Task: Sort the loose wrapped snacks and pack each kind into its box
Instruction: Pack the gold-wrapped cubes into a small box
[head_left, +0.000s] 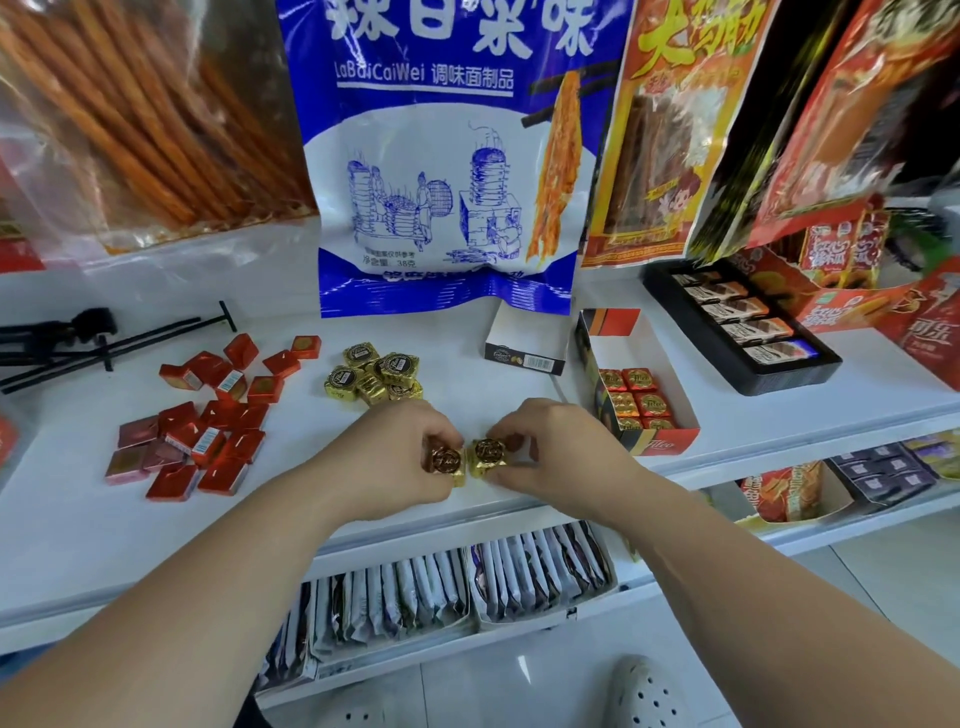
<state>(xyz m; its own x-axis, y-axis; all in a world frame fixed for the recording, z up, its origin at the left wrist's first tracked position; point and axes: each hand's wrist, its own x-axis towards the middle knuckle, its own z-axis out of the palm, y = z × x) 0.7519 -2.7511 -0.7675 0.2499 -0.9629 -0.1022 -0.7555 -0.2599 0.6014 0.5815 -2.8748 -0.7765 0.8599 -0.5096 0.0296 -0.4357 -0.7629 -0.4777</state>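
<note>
On the white shelf (467, 374), my left hand (400, 457) pinches a gold-wrapped snack (445, 461) near the front edge. Right beside it, my right hand (556, 452) pinches another gold-wrapped snack (488, 453); the two pieces nearly touch. A heap of several gold snacks (376, 376) lies farther back. Several loose red-wrapped snacks (208, 421) are scattered to the left. At the right stands an open box (670, 441) partly filled with red-gold snacks (636, 397). A small empty white box (524, 343) lies behind the gold heap.
Large snack bags hang at the back, a blue-white one (447, 156) in the middle. A black tray of wrapped bars (743, 332) sits at the far right. Black rods (93, 343) lie at the left. Lower shelves hold rows of packets (457, 587).
</note>
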